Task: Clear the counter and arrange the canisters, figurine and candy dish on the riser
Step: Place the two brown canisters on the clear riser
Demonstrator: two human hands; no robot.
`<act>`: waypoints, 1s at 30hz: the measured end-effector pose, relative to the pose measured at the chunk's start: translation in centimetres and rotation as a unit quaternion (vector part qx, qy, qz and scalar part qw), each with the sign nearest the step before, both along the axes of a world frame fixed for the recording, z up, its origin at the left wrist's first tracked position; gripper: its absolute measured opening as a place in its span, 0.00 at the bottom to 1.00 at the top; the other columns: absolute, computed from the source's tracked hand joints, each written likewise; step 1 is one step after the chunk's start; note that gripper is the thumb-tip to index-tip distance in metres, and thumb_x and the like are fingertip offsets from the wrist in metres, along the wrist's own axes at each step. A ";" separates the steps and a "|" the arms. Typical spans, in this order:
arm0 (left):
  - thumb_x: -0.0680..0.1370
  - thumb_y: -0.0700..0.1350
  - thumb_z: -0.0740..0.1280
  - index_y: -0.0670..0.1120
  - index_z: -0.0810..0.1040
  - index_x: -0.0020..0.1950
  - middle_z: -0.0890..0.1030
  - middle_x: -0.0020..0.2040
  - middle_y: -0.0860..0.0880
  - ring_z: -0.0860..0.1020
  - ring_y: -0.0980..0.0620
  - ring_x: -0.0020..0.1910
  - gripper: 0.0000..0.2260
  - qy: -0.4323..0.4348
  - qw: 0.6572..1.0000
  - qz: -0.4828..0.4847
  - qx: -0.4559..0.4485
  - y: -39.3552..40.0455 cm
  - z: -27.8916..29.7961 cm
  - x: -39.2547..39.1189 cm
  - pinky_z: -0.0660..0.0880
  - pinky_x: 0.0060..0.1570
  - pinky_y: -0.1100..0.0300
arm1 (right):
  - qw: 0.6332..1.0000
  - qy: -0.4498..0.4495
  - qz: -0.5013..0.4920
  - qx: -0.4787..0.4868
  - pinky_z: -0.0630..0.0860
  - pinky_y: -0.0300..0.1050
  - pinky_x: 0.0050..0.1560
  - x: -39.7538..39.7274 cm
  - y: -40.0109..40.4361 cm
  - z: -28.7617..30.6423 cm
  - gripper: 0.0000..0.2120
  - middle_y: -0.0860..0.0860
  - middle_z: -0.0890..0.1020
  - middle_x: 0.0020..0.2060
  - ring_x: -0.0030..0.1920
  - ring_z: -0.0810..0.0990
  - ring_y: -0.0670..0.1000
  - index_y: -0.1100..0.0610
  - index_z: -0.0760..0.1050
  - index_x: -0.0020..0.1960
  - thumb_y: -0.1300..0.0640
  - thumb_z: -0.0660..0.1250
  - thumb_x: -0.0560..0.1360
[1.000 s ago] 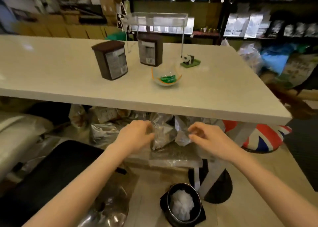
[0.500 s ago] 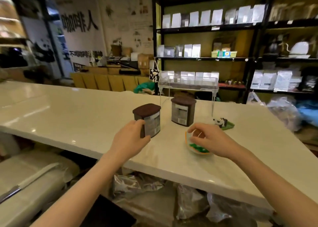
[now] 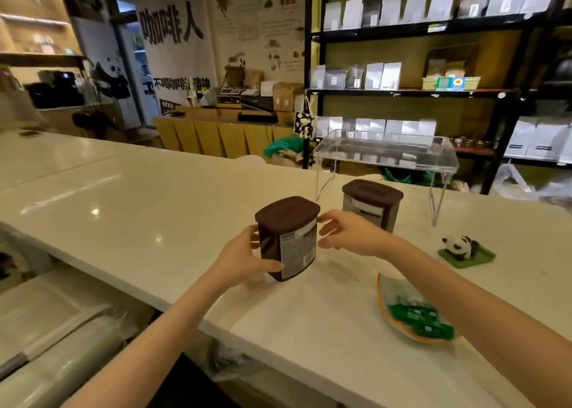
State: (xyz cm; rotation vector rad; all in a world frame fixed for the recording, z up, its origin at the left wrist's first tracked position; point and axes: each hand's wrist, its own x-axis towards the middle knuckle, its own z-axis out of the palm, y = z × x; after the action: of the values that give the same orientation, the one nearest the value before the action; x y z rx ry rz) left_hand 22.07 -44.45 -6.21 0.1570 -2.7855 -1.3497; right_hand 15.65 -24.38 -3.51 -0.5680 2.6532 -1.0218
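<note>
A dark brown lidded canister (image 3: 289, 237) stands on the white counter (image 3: 154, 209). My left hand (image 3: 244, 260) wraps its left side. My right hand (image 3: 348, 234) hovers with spread fingers just off its right side, and whether it touches is unclear. A second brown canister (image 3: 371, 202) stands behind my right hand, under the front of the clear acrylic riser (image 3: 387, 152), whose top is bare. A panda figurine (image 3: 461, 248) on a green base sits to the right. The glass candy dish (image 3: 411, 313) with green wrapped sweets lies near the counter's front edge.
Black shelving (image 3: 411, 92) with white pouches rises behind the counter. A wooden service desk (image 3: 223, 132) stands at the back. Below the counter's front edge on the left lie plastic-wrapped bundles (image 3: 55, 339).
My view rose from under the counter to its top. My left hand closed around the near canister. My right hand left the candy dish and came up beside the canister.
</note>
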 end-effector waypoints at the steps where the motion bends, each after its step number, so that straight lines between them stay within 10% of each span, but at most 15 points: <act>1: 0.65 0.41 0.76 0.45 0.66 0.68 0.75 0.65 0.47 0.73 0.48 0.63 0.34 -0.001 1.000 -0.012 0.014 -0.2 0.0 -0.3 0.72 0.60 0.54 | 1.000 -0.003 0.006 0.001 0.76 0.51 0.57 -0.3 -0.2 -0.1 0.26 0.56 0.77 0.58 0.55 0.78 0.56 0.57 0.67 0.65 0.59 0.70 0.70; 15: 0.59 0.43 0.80 0.49 0.76 0.57 0.80 0.45 0.56 0.79 0.59 0.45 0.29 0.044 0.996 -0.066 -0.028 -0.4 2.4 -2.4 0.77 0.42 0.69 | 0.995 0.060 0.069 0.044 0.78 0.55 0.56 -2.3 -0.9 1.9 0.17 0.60 0.83 0.50 0.52 0.81 0.58 0.62 0.75 0.57 0.62 0.69 0.69; 25: 0.62 0.44 0.78 0.46 0.74 0.62 0.79 0.50 0.53 0.77 0.54 0.47 0.30 0.114 0.992 -0.059 -0.013 1.1 9.6 -6.1 0.74 0.40 0.67 | 0.994 0.082 0.025 -0.074 0.78 0.51 0.54 -4.5 0.8 9.1 0.24 0.49 0.78 0.53 0.52 0.80 0.52 0.55 0.67 0.65 0.62 0.67 0.70; 30: 0.63 0.43 0.78 0.46 0.75 0.61 0.82 0.55 0.50 0.78 0.55 0.49 0.28 0.164 0.984 -0.074 0.007 2.0 12.9 -9.7 0.76 0.45 0.63 | 0.984 0.080 -0.042 -0.155 0.75 0.41 0.46 -8.3 1.6 12.4 0.11 0.47 0.79 0.42 0.44 0.79 0.47 0.52 0.69 0.55 0.61 0.62 0.74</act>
State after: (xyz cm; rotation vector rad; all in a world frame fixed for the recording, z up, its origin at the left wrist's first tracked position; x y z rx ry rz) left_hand 12.37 -42.41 6.66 -0.2556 -2.5509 -1.2882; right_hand 7.35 -22.83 8.88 -0.6273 2.6907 -1.4896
